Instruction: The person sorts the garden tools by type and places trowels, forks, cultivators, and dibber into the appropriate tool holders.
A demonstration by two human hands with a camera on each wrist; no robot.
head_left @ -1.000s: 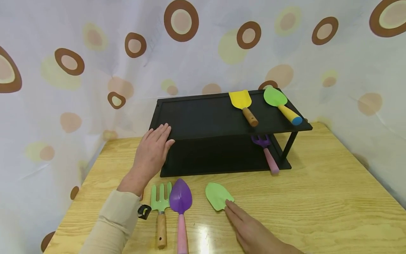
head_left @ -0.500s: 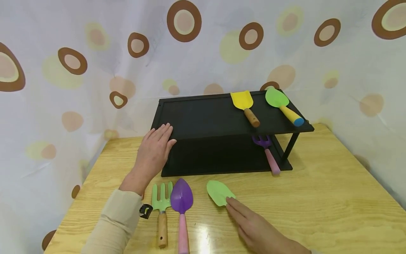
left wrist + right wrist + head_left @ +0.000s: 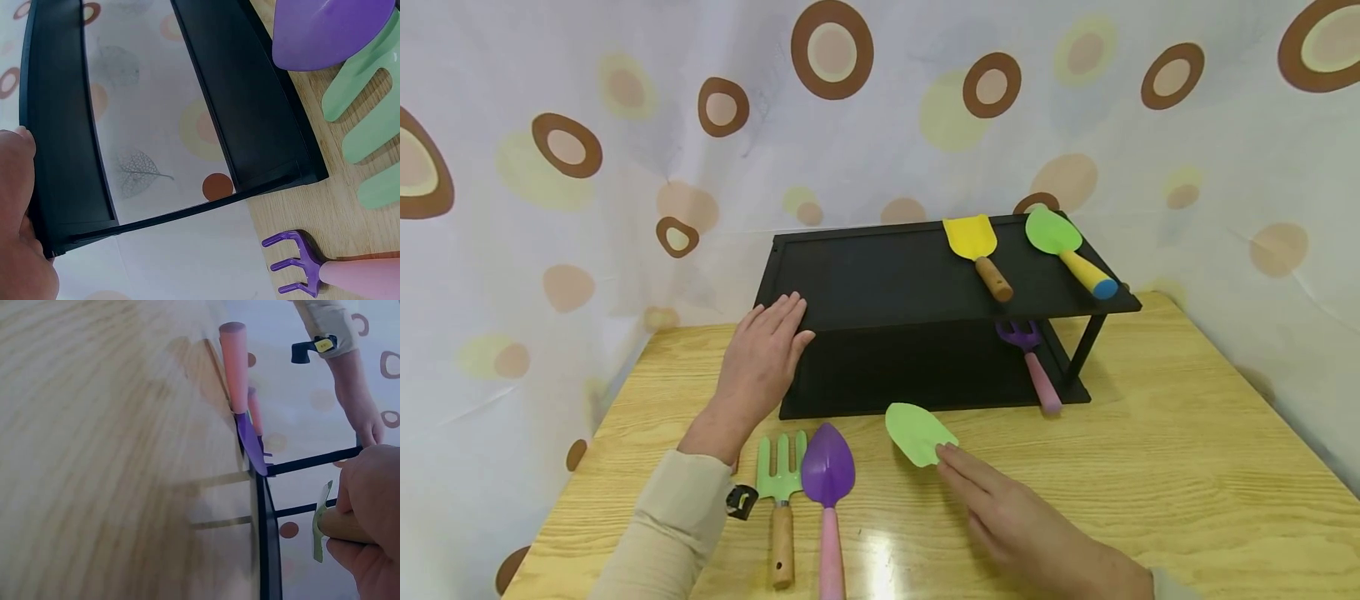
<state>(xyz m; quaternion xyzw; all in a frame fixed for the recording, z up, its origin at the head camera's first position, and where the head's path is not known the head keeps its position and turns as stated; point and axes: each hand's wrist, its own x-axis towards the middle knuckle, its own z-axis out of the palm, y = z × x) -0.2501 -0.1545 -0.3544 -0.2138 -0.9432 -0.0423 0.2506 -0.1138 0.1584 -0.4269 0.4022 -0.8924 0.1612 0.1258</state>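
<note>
Right hand [image 3: 1011, 512]: you clamp green trowel [image 3: 917, 432] by handle [image 3: 345, 525], likely good place; left hand [image 3: 760, 358]: straight fingers on shelf [image 3: 865, 275]; trowel seems light, stiff

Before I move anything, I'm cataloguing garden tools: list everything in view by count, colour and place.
Wood-grain table: 1, yellowish, foreground
Patterned sheet backdrop: 1, white with brown rings, behind
Two-tier rack: 1, black, on the table
Flat-ended shovel: 1, yellow, wooden handle, rack top
Rounded trowel: 1, green, yellow handle, rack top, far right
Pink-handled fork: 1, purple, rack's lower tier
Wooden-handled fork: 1, light green, table
Pink-handled trowel: 1, purple, right of the wooden-handled fork
Second pink-handled fork: 1, purple, left of the wooden-handled fork
Wooden-handled trowel: 1, light green, held near rack's front
Small device: 1, black, left wrist
Sleeves: 2, beige and greyish
Left hand: 1, bare, rack's left edge
Right hand: 1, bare, gripping the wooden-handled trowel
</note>
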